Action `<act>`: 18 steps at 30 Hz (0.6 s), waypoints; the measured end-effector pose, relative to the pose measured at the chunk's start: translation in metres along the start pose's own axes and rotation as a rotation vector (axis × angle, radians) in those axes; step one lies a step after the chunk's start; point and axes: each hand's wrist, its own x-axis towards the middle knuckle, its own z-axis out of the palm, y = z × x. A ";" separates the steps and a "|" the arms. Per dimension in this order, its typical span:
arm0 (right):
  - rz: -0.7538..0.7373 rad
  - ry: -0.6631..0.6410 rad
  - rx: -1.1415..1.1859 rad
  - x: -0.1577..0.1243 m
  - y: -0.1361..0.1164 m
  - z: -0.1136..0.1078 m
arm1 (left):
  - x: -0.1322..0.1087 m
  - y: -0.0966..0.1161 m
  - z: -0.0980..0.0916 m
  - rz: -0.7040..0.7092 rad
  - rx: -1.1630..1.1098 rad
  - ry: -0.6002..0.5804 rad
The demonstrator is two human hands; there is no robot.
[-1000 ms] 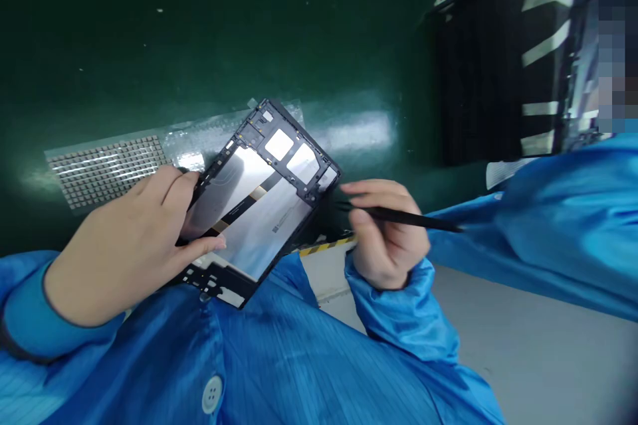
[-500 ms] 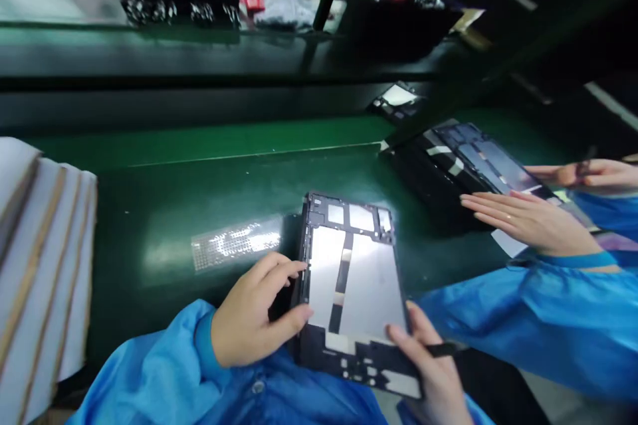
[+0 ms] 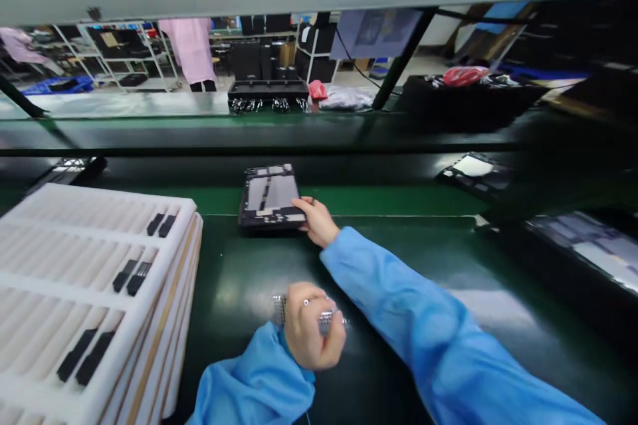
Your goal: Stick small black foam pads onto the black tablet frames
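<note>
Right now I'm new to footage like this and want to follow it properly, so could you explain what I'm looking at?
There is no machine at work here: these are a person's own bare hands, in blue sleeves. One head-worn camera takes the view, looking forward and down.

The right hand is stretched out over the green work surface, gripping a flat panel near one corner. Whether the surface carries its weight is hard to tell.

The left hand is curled at a clear sheet of small squares; the hand hides much of it, so I cannot say whether it is pinched.

To the left, a white slotted tray tops a stack and holds black pieces.
</note>
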 end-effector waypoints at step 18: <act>0.277 0.499 -1.225 0.077 -0.104 -0.239 | 0.020 0.004 0.006 0.303 -0.115 -0.463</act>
